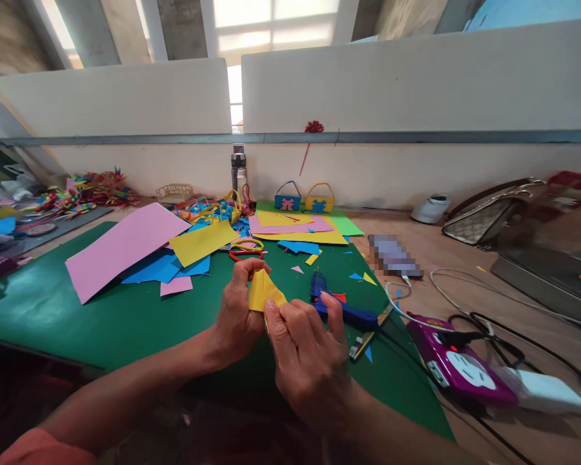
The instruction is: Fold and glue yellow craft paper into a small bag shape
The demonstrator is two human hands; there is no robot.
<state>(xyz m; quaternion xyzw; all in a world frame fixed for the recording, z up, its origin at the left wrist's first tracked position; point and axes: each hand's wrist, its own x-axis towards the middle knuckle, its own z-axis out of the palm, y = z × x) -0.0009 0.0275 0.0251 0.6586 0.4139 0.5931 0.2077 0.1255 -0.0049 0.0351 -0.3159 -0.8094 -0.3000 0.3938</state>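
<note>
A small folded piece of yellow paper (260,292) is held up in front of me, over the near edge of the green mat. My left hand (237,316) grips its left side, thumb and fingers curled round it. From the right, my right hand (310,352) pinches the lower right edge with thumb and fingers. The fingers hide part of the folds. Just beyond my right hand lies a blue glue gun (341,307) with an orange trigger. Red and yellow-handled scissors (246,248) rest behind my left hand.
A green mat (101,323) bears pink sheets (128,248), yellow paper (203,243) and blue scraps. A utility knife (368,336) lies right, near a purple power strip (465,365) with cables. Two little paper bags (318,199) and a bottle (239,173) stand behind.
</note>
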